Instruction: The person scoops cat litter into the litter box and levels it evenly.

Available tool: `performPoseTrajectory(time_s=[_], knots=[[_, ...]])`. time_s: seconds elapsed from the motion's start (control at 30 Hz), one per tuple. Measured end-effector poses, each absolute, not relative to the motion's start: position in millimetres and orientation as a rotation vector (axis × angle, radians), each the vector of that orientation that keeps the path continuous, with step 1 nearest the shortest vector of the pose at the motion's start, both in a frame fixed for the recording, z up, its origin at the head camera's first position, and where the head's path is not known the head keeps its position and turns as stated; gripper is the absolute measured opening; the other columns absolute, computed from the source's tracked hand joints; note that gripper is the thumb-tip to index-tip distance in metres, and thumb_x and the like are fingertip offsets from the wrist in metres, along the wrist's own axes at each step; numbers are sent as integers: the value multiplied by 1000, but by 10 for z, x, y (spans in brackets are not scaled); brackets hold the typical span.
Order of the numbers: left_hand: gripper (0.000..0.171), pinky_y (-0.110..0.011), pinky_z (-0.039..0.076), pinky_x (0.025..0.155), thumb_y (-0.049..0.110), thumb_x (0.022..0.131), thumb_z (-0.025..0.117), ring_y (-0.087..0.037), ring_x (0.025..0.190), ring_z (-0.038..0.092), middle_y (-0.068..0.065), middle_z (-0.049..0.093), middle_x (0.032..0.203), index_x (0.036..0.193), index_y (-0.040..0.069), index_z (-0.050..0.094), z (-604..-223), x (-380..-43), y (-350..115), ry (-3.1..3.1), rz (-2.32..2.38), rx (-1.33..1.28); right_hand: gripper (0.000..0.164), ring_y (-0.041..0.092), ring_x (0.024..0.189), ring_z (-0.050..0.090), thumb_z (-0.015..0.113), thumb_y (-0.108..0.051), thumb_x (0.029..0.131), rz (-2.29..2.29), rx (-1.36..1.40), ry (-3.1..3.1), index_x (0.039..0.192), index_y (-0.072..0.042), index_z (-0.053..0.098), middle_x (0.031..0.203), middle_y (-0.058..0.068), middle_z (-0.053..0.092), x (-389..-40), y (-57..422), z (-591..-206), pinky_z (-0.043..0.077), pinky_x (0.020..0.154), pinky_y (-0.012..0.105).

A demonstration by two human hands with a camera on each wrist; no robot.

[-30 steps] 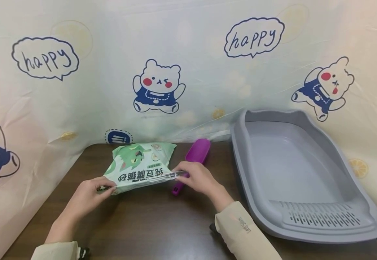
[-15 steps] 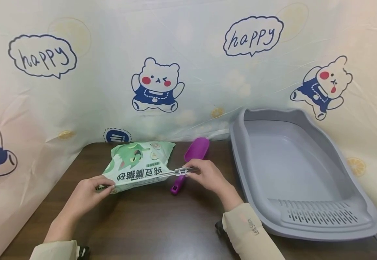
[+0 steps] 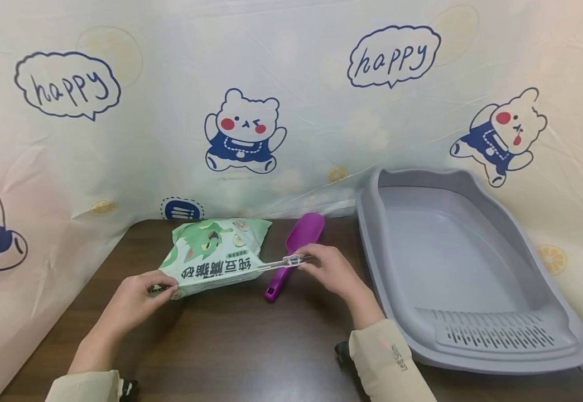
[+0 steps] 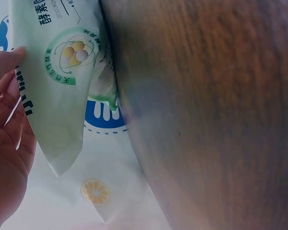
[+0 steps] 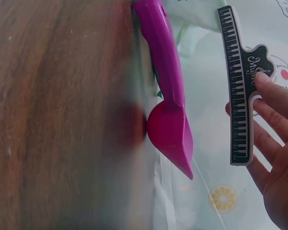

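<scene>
A green and white cat litter bag (image 3: 221,251) lies on the table, its near edge folded into a straight line. My left hand (image 3: 138,298) pinches the left end of that fold, and the bag's corner (image 4: 62,143) hangs past my fingers in the left wrist view. My right hand (image 3: 328,271) holds a long clip (image 3: 291,261) between thumb and fingers at the bag's right end. In the right wrist view this clip (image 5: 237,96) has black and white piano keys and the word Music. The clip's far end is right at the bag's edge.
A purple scoop (image 3: 303,231) lies behind and below my right hand, its handle toward me. The large grey litter tray (image 3: 452,251) with a slotted front step fills the right side. A printed cloth (image 3: 321,111) hangs behind the brown table (image 3: 231,346).
My right hand has moved right, drawing the clip along and out past the bag's right end. My left hand has kept its pinch on the bag, nearly still.
</scene>
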State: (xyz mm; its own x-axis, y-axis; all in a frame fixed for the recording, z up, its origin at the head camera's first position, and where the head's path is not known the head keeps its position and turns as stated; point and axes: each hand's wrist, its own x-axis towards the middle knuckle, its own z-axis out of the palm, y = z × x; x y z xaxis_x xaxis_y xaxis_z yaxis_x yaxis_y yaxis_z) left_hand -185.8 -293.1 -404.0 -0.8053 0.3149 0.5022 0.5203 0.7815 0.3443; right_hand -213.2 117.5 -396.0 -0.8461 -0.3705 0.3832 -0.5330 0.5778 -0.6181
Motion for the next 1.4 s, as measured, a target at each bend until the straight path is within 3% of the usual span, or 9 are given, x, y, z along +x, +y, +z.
performPoseTrajectory(time_s=[0.3, 0.73, 1.0, 1.4], knots=[[20, -6, 40, 70, 3, 73, 84, 2, 73, 59, 12, 70, 79, 80, 20, 76, -4037, -1871, -2931, -2558, -673, -631, 22, 19, 100, 68, 75, -13, 87, 1054, 631, -2636, 109, -16, 73, 105, -2, 74, -2096, 1234, -3957, 52, 93, 41], [18, -10, 43, 70, 6, 76, 84, 1, 73, 58, 12, 70, 81, 81, 21, 76, -4028, -1874, -2933, -2600, -677, -612, 27, 24, 93, 64, 75, -8, 85, 1024, 466, -2623, 112, -11, 72, 102, 6, 73, -2062, 1285, -3967, 51, 83, 43], [16, -10, 41, 69, 6, 77, 83, 0, 73, 57, 11, 69, 81, 82, 20, 76, -4028, -1879, -2948, -2622, -684, -581, 26, 23, 94, 62, 70, -8, 90, 1004, 387, -2667, 116, -12, 71, 101, 5, 73, -2037, 1282, -4001, 51, 84, 43], [20, -5, 39, 72, 4, 74, 84, 0, 74, 59, 11, 70, 81, 80, 21, 76, -4061, -1890, -2957, -2572, -685, -605, 22, 17, 92, 65, 69, -8, 91, 1114, 495, -2816, 112, -13, 71, 100, 2, 72, -2019, 1309, -4095, 51, 85, 39]])
